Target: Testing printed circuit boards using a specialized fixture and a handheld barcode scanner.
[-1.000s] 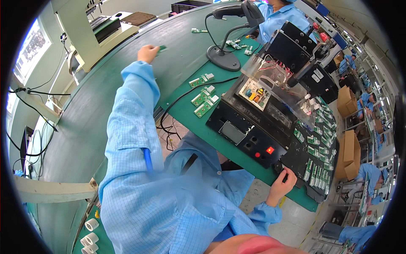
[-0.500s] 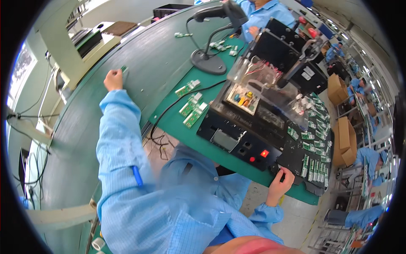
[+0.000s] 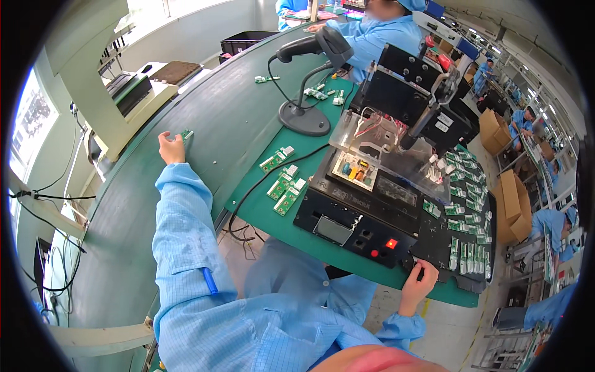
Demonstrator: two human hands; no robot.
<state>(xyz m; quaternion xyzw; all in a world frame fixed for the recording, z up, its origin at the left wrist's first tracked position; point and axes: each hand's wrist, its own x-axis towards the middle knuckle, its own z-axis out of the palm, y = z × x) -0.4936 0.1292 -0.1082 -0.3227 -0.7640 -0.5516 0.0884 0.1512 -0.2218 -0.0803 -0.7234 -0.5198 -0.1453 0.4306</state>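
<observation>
Well, wires (image 3: 370, 128) inside clear cover (image 3: 423, 178), left grip (image 3: 173, 137) by circuit board (image 3: 188, 134), right grip (image 3: 417, 263) by machine (image 3: 354, 218), both holds unclear

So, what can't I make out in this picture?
All in the head view:
Left hand: its own fingers hide whether it grips the small green circuit board.
Right hand: what its fingertips touch beside the black metal box is too small to tell.
Grey rectangular screen: too small to read.
Co-worker in blue: upper edge cuts off the head's top.

Wht lbls (image 3: 444, 119) on blk block (image 3: 457, 131), lettering (image 3: 352, 198) on blk box (image 3: 375, 232): illeg.
</observation>
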